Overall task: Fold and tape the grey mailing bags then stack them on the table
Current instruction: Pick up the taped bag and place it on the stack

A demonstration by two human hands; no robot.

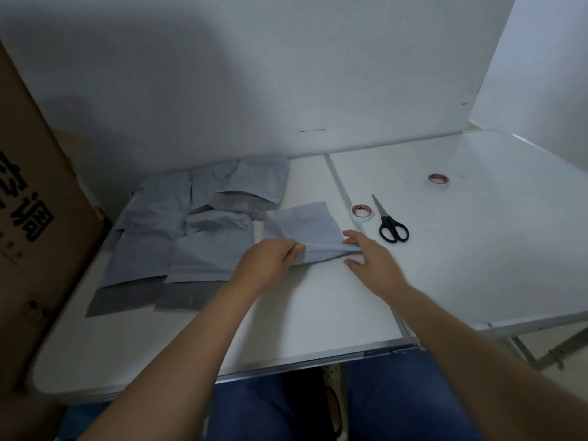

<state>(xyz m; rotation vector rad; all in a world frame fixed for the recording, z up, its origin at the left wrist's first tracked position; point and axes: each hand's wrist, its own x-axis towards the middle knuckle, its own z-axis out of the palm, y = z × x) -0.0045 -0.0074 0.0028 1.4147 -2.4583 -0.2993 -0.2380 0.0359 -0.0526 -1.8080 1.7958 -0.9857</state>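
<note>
A grey mailing bag [302, 229] lies on the white table [318, 310] in front of me, its near edge lifted into a fold. My left hand [269, 261] grips that fold at its left end. My right hand [369, 253] pinches the fold's right end with thumb and forefinger, the other fingers spread on the table. Several more grey mailing bags [178, 237] lie spread out and overlapping to the left. One tape roll [362, 212] sits just right of the bag, black-handled scissors [389, 224] beside it, and a second tape roll [438, 180] farther back right.
A large cardboard box [35, 224] stands against the table's left side. A white wall panel [254, 90] closes off the back. A seam [342, 186] runs between the two table halves. My legs in blue jeans show under the near edge.
</note>
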